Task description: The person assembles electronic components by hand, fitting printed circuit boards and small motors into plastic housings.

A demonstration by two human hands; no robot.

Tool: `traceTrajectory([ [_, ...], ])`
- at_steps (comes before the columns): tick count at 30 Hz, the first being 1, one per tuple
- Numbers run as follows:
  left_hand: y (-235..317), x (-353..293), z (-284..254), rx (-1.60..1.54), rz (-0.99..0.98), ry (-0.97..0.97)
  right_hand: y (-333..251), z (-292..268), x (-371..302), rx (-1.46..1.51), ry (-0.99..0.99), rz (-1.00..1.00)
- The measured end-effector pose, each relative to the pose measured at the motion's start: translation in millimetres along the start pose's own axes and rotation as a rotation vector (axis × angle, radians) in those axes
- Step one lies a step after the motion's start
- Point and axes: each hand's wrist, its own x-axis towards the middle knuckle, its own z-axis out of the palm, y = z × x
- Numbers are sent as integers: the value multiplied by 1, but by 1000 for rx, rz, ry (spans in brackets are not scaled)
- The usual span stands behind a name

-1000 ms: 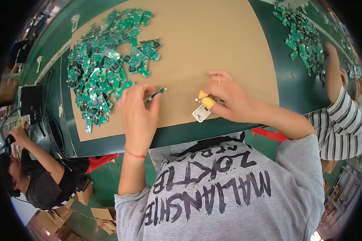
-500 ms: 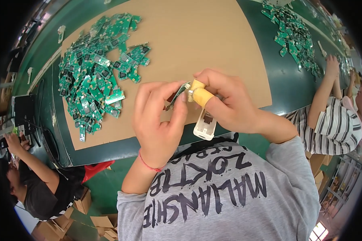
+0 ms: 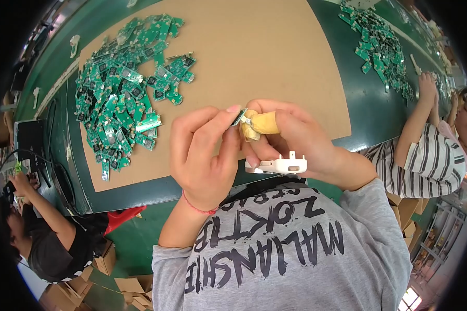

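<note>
In the head view, a small circuit board (image 3: 237,119) is being held by the left hand (image 3: 205,144), pinched narrowly between thumb and fingertips above the cardboard sheet (image 3: 275,57), which is lying on the dark green surface (image 3: 132,196). The board's long axis is slanting, one end pointing toward the far right corner of the sheet. A small silvery piece (image 3: 246,121) is being gripped by the right hand (image 3: 307,139) between digits wearing yellow finger covers (image 3: 266,123). The piece is lying immediately right of the board; whether the two are touching cannot be told. A white housing (image 3: 285,166) is also being held by the right hand, nearer the surface's near edge than the board; its long axis cannot be told. A pile of boards (image 3: 117,98) is lying along the sheet's left edge.
</note>
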Motion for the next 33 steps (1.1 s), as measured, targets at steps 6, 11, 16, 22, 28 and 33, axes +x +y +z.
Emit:
traceTrajectory([
  [6, -5, 1, 4, 86, 144, 82, 1, 2, 1, 69, 4, 29],
  [11, -12, 1, -2, 114, 205, 25, 4, -6, 4, 77, -69, 16],
  [16, -11, 1, -2, 137, 234, 12, 2, -4, 3, 92, -60, 3],
  [22, -8, -3, -2, 152, 206, 5, 7, -8, 7, 117, -87, -39],
  [28, -18, 4, -6, -84, -20, -45, -10, -12, 5, -537, -9, -252],
  [33, -11, -3, 2, -281, -243, -40, -8, -25, 16, -1263, 80, -832],
])
